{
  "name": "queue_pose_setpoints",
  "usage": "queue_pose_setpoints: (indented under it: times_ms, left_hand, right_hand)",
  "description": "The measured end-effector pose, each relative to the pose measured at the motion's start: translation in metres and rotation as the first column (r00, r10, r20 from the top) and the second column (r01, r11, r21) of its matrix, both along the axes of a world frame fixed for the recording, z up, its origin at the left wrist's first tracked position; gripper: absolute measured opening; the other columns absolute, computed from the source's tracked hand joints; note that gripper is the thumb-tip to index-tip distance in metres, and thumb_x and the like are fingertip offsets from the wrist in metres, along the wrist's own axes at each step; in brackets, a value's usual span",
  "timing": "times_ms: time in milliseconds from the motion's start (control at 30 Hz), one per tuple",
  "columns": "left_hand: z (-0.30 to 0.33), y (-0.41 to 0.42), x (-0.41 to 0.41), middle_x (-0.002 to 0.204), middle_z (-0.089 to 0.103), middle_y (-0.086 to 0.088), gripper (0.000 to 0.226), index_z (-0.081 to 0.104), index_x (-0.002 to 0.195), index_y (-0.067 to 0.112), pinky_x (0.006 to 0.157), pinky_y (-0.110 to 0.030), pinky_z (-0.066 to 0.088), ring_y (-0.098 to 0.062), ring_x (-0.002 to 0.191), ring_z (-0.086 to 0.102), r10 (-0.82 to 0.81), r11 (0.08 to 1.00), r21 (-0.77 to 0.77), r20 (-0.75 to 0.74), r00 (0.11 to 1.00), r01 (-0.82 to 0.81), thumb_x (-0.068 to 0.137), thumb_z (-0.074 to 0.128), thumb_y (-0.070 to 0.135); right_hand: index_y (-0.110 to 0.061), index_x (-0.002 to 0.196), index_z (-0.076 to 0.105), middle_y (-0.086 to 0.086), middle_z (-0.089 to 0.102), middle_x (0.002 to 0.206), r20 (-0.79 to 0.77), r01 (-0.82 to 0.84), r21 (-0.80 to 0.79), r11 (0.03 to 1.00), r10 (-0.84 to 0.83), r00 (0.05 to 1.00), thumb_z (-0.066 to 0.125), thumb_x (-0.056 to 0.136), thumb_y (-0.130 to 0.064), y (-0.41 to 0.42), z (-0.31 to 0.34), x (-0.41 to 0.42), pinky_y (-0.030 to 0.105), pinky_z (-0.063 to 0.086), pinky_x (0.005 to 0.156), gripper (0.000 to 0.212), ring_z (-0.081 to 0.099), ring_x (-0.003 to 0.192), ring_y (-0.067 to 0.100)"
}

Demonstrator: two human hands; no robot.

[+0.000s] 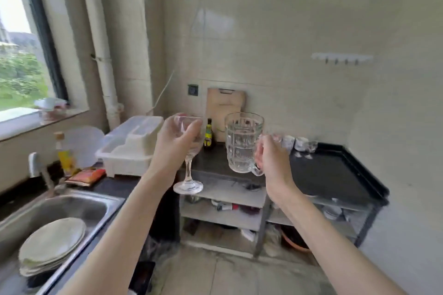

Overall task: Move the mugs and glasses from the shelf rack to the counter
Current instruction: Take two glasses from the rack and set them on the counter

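Observation:
My left hand (pixel 176 145) grips the bowl of a clear wine glass (pixel 188 175), whose stem and foot hang below my fingers. My right hand (pixel 271 158) holds a heavy patterned glass mug (pixel 242 143) by its handle, upright. Both are raised in the air in front of the black-topped shelf rack (pixel 335 175). Several small glasses and cups (pixel 297 145) stand at the back of the rack's top, near the wall. The dark counter (pixel 115 185) runs to the left beside the sink.
A steel sink (pixel 72 208) at lower left holds a stack of plates (pixel 51 245). A white dish drainer (pixel 130 147), an oil bottle (pixel 64 153), a dark sauce bottle (pixel 209 135) and a cutting board (pixel 226 105) stand along the back. Lower rack shelves hold clutter.

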State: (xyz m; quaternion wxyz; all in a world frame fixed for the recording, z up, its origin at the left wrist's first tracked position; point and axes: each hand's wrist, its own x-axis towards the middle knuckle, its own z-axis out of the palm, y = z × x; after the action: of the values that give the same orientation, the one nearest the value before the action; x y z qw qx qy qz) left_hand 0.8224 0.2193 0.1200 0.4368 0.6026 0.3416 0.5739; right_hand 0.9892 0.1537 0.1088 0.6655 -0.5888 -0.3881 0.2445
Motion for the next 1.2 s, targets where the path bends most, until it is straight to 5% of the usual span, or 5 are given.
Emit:
queue_pose_setpoints:
  times_ms: [200,367,667,833,1200]
  left_hand:
    - [-0.025,0.053,0.131,0.107,0.063,-0.001,0.04,0.055,0.11,0.022,0.088,-0.03,0.047,-0.013,0.099,0.06,-0.183,0.983,-0.026,-0.095,0.979,0.181,0.076,0.063,0.041]
    - [-0.057,0.128,0.223,0.094,0.058,0.014,0.015,0.053,0.094,0.031,0.055,0.0,0.039,0.017,0.069,0.057,-0.251,0.966,-0.085,-0.098,0.963,0.243,0.083,0.062,0.03]
    - [-0.093,0.281,0.356,0.062,0.06,0.017,0.014,0.052,0.08,0.028,0.052,-0.008,0.042,0.001,0.057,0.053,-0.346,0.936,-0.141,-0.203,0.916,0.322,0.085,0.061,0.019]
    - [-0.125,0.335,0.422,0.121,0.057,-0.003,0.059,0.042,0.133,0.013,0.089,-0.029,0.043,-0.017,0.108,0.055,-0.43,0.894,-0.262,-0.266,0.863,0.364,0.082,0.065,0.032]
    - [-0.21,0.458,0.562,0.125,0.058,-0.001,0.065,0.043,0.129,0.015,0.091,-0.034,0.046,-0.019,0.107,0.056,-0.394,0.902,-0.36,-0.458,0.797,0.239,0.074,0.073,0.031]
  right_hand:
    - [-0.02,0.05,0.033,-0.01,0.027,0.039,-0.073,0.172,-0.057,0.983,-0.176,0.982,0.04,0.085,-0.022,0.029,-0.022,0.122,0.028,0.021,0.049,0.036,0.023,0.04,0.008]
    - [-0.019,0.054,0.035,-0.01,0.03,0.039,-0.112,0.245,-0.117,0.962,-0.258,0.96,0.042,0.084,-0.022,0.085,-0.05,0.207,0.027,0.02,0.047,0.03,0.024,0.04,0.008]
    - [-0.02,0.044,0.03,-0.006,0.034,0.045,-0.172,0.337,-0.232,0.913,-0.379,0.909,0.041,0.083,-0.021,0.211,-0.087,0.329,0.03,0.022,0.052,0.04,0.026,0.049,0.013]
    - [-0.014,0.051,0.034,0.001,0.048,0.057,-0.192,0.349,-0.324,0.88,-0.422,0.886,0.04,0.084,-0.02,0.262,-0.115,0.389,0.03,0.029,0.056,0.034,0.034,0.054,0.015]
    - [-0.01,0.059,0.046,0.004,0.054,0.081,-0.219,0.224,-0.542,0.81,-0.393,0.893,0.043,0.081,-0.018,0.38,-0.206,0.539,0.027,0.033,0.062,0.024,0.04,0.065,0.013]
